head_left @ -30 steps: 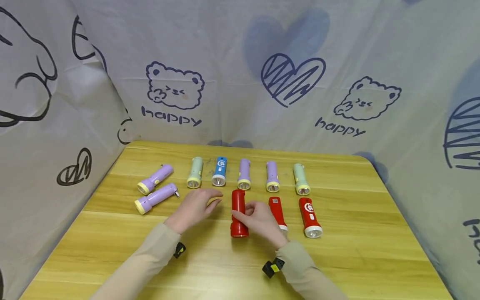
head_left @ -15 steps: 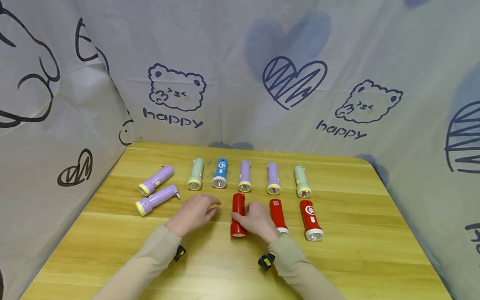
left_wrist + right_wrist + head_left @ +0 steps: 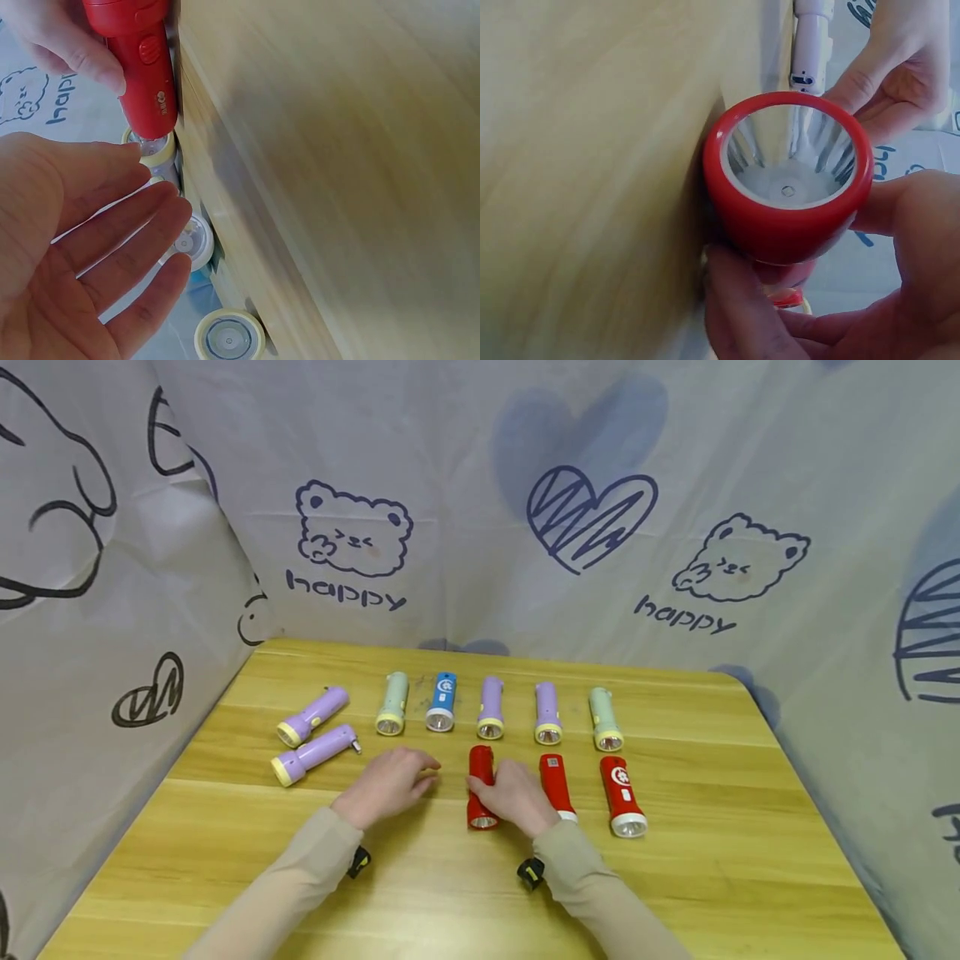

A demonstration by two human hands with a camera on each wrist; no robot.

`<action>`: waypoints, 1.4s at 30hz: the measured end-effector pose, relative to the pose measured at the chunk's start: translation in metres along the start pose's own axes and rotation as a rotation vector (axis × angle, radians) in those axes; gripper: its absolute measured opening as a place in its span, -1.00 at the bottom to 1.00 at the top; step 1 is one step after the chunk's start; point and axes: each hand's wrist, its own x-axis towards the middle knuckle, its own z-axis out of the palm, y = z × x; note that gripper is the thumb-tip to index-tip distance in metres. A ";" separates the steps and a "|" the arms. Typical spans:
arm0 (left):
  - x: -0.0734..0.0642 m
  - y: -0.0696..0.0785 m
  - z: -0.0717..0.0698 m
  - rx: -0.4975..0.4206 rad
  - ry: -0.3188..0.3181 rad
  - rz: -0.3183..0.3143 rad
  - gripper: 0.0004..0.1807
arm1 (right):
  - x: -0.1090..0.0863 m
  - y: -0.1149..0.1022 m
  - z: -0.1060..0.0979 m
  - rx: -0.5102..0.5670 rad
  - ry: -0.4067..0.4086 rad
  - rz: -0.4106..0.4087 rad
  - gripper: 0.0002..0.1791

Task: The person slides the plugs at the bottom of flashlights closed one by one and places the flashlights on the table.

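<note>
My right hand [image 3: 517, 795] grips a red flashlight [image 3: 481, 760], thumb on one side and fingers on the other. Its lens end points toward me, and in the right wrist view the reflector [image 3: 787, 161] faces the camera inside a red rim. The flashlight lies at or very close to the tabletop. My left hand [image 3: 390, 785] hovers to its left, holding nothing, with relaxed fingers [image 3: 135, 236] spread in the left wrist view. Right of the held flashlight lies a red flashlight with a white head [image 3: 555, 781], partly behind my right hand. Another red and white flashlight [image 3: 621, 793] lies further right.
Behind the hands runs a row of flashlights: green [image 3: 393, 702], blue [image 3: 442, 700], purple [image 3: 491, 703], purple [image 3: 547, 710] and green [image 3: 604, 717]. Two purple flashlights [image 3: 313, 714] lie slanted at the left. A printed cloth [image 3: 465, 585] hangs behind the wooden table [image 3: 450, 902].
The red flashlight has shifted slightly right and turned in my right hand, so more of its lens shows. The right hand has moved a little left and closer around it. My left hand barely moved.
</note>
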 end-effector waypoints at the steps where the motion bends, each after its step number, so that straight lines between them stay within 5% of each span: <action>1: 0.000 0.000 0.000 0.003 -0.001 0.001 -0.75 | 0.000 0.000 -0.001 -0.016 0.011 -0.006 -0.50; 7: 0.002 0.001 0.001 0.000 -0.011 -0.003 -0.74 | -0.004 -0.001 -0.003 -0.067 0.062 -0.033 -0.45; 35: 0.003 0.005 0.003 -0.019 -0.018 -0.002 -0.72 | -0.008 0.004 -0.003 -0.063 0.028 -0.031 -0.60; 42: 0.000 -0.003 -0.006 0.035 0.037 -0.003 -0.68 | -0.012 -0.001 -0.007 -0.118 0.062 -0.043 -0.56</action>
